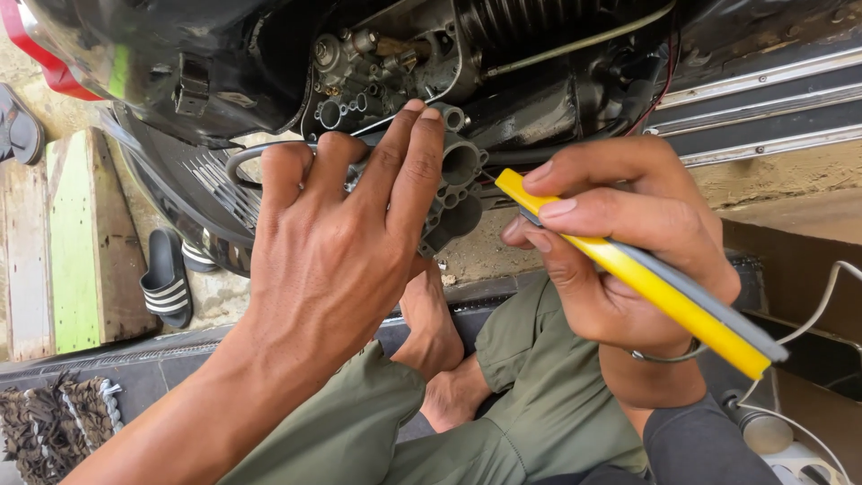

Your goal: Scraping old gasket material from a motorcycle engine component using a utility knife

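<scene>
From the head camera, looking down, I see my two hands at work under the open side of a black scooter (pixel 180 81). My left hand (pixel 332 242) lies back-up in the middle of the view, its fingers curled over one grey metal carburetor body (pixel 458 184), which I grip from the near side; the part shows several round bores on its right face and sits just near of the scooter's exposed engine bay (pixel 386 63). One thin dark cable (pixel 247 157) loops out from under my left fingers toward the left.

My right hand (pixel 620 242) is to the right of the part, pinched shut around one long tool with a yellow and grey handle (pixel 664 292). The handle runs from my fingertips down to the right, past my wrist; its working tip is hidden behind my fingers, pointing toward the carburetor body. One thin bracelet (pixel 669 355) rings that wrist.

Near me are my two olive-green trouser legs (pixel 539 395) and my bare foot (pixel 431 332), tucked between them. On the ground at the left I count one black sandal with white stripes (pixel 166 278), with a second one partly hidden behind the scooter's body. A green-painted plank (pixel 76 242) lies left of the sandal. One white cord (pixel 808 314) curves at the far right edge.
</scene>
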